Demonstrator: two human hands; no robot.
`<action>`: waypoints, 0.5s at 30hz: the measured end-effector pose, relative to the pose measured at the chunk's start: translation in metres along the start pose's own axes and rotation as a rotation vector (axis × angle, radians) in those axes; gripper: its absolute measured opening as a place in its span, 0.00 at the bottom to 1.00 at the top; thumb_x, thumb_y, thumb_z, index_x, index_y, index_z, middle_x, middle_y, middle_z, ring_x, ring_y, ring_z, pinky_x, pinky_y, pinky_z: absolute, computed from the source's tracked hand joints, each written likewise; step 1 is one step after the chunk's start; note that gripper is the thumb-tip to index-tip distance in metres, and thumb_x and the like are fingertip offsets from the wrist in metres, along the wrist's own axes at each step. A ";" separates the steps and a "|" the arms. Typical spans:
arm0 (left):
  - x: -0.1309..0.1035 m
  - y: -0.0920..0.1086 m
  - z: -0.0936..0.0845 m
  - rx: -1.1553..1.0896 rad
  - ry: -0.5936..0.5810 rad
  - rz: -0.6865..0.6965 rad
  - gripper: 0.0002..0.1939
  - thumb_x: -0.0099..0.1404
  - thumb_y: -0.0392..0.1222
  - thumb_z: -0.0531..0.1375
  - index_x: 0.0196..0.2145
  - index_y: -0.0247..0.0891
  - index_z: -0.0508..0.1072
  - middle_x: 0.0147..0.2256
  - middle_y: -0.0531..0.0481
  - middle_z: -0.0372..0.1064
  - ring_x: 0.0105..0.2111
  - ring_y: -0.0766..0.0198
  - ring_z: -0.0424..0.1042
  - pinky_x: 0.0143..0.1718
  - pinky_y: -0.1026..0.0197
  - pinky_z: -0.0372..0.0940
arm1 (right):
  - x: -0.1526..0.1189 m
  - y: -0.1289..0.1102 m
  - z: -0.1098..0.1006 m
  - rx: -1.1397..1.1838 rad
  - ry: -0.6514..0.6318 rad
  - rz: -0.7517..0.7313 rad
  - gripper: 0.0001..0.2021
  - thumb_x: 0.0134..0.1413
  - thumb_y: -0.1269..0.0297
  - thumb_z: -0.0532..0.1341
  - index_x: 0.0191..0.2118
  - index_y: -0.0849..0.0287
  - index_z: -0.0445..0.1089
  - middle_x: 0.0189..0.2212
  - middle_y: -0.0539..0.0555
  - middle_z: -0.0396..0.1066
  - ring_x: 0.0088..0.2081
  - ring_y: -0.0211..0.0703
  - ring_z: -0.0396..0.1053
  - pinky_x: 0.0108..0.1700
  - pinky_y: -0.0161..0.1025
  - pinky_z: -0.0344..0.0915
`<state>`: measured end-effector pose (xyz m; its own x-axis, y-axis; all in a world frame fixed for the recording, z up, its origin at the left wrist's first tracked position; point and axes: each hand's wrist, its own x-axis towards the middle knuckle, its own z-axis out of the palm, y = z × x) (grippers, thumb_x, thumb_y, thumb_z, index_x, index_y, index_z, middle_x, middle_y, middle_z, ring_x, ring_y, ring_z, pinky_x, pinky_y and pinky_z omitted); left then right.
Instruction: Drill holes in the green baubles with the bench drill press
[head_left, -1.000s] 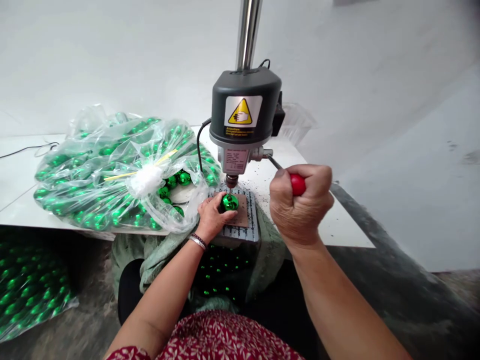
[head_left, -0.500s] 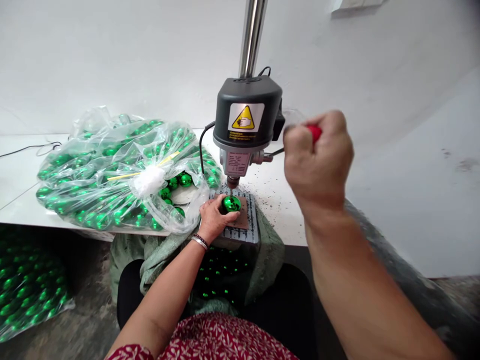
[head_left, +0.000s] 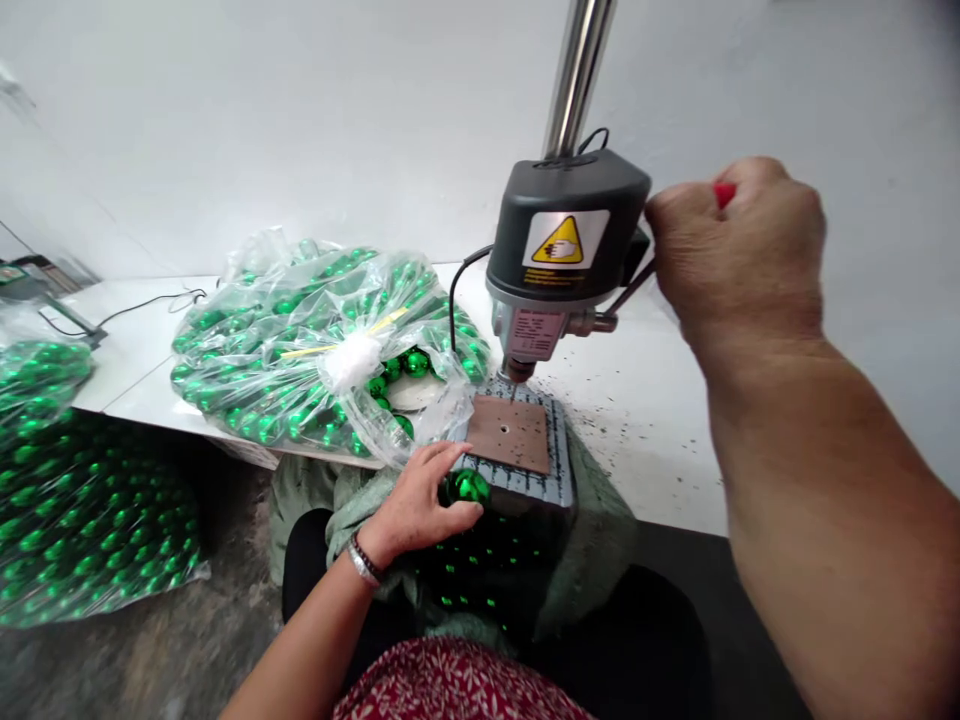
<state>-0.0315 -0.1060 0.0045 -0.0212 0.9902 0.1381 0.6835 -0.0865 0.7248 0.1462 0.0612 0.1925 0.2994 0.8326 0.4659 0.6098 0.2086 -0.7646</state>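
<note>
Glossy green ball (head_left: 472,487), apart from the bit (head_left: 514,393), about seven o'clock from dark-grey drill press (head_left: 568,285); lever (head_left: 634,286) slants toward two.

The right hand (head_left: 739,255) covers most of the red knob (head_left: 724,194), and the left hand (head_left: 420,500) hides part of the green ball (head_left: 472,486). The metal post (head_left: 579,80) is cut off at the top, the left bag (head_left: 90,530) at the left edge. The fine print on the pink label (head_left: 533,333) is too small to read.
</note>
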 end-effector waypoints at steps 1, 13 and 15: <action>-0.001 -0.003 -0.007 0.019 0.036 -0.004 0.31 0.55 0.42 0.64 0.58 0.40 0.68 0.57 0.41 0.65 0.57 0.53 0.64 0.60 0.51 0.60 | 0.000 0.001 0.001 -0.004 0.001 0.005 0.13 0.54 0.61 0.52 0.23 0.58 0.51 0.22 0.44 0.53 0.29 0.29 0.51 0.37 0.40 0.49; 0.013 -0.067 -0.069 0.532 0.559 0.017 0.16 0.67 0.42 0.54 0.51 0.41 0.72 0.50 0.42 0.72 0.51 0.54 0.69 0.57 0.48 0.61 | 0.009 -0.002 -0.002 0.042 0.012 0.000 0.15 0.45 0.64 0.61 0.15 0.55 0.56 0.10 0.47 0.52 0.16 0.31 0.46 0.23 0.39 0.47; -0.004 -0.086 -0.077 0.517 0.826 -0.138 0.19 0.66 0.46 0.54 0.53 0.39 0.70 0.54 0.37 0.68 0.56 0.50 0.64 0.59 0.46 0.57 | 0.014 0.001 -0.002 0.044 0.011 -0.021 0.15 0.44 0.61 0.61 0.14 0.54 0.57 0.09 0.47 0.53 0.15 0.32 0.47 0.21 0.39 0.47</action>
<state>-0.1470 -0.1105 -0.0064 -0.4934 0.5830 0.6455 0.8676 0.2772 0.4129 0.1523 0.0719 0.1987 0.2950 0.8219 0.4872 0.5836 0.2487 -0.7730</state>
